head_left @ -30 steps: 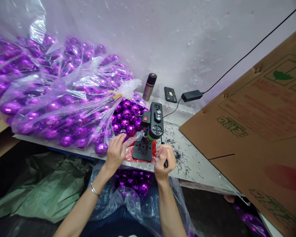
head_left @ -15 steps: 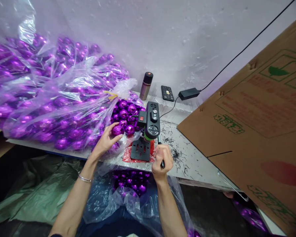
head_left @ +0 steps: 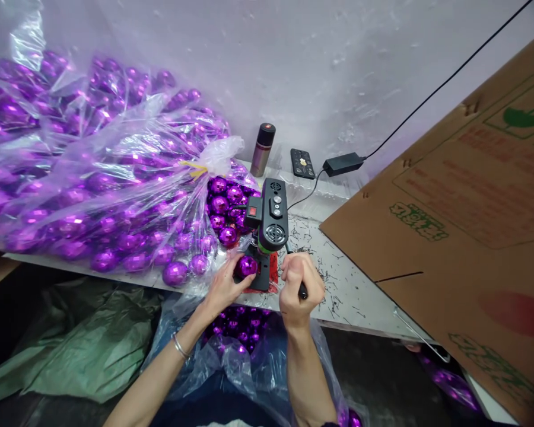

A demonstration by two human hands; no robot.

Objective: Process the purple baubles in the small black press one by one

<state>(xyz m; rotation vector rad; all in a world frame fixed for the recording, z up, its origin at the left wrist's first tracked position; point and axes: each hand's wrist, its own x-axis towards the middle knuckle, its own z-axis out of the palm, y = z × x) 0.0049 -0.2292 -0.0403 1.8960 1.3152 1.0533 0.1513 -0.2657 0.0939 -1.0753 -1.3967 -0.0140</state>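
Left hand (head_left: pixel 225 287) is part-open, thumb and fingers curled round 1 purple ball (head_left: pixel 248 265), which sits over the black base plate (head_left: pixel 262 281) of the small press (head_left: pixel 273 214), just ahead of that hand's fingertips. Right hand (head_left: pixel 301 283) is a closed fist on the press lever (head_left: pixel 303 290), just right of the plate. Can't tell from here if the ball is centred under the press head; its underside is hidden too. To do this well, I'd square the ball up beneath the head, grip it by the sides with fingertips low, and leave the lever alone until the left fingers are clear of the head's path. Then a smooth, even pull; a jerk could roll the ball. Loose purple balls (head_left: pixel 219 204) lie beyond the left hand, handy for feeding. Black clippings (head_left: pixel 336 287) litter the table (head_left: pixel 360 308) right of the right hand; don't let them under the ball.
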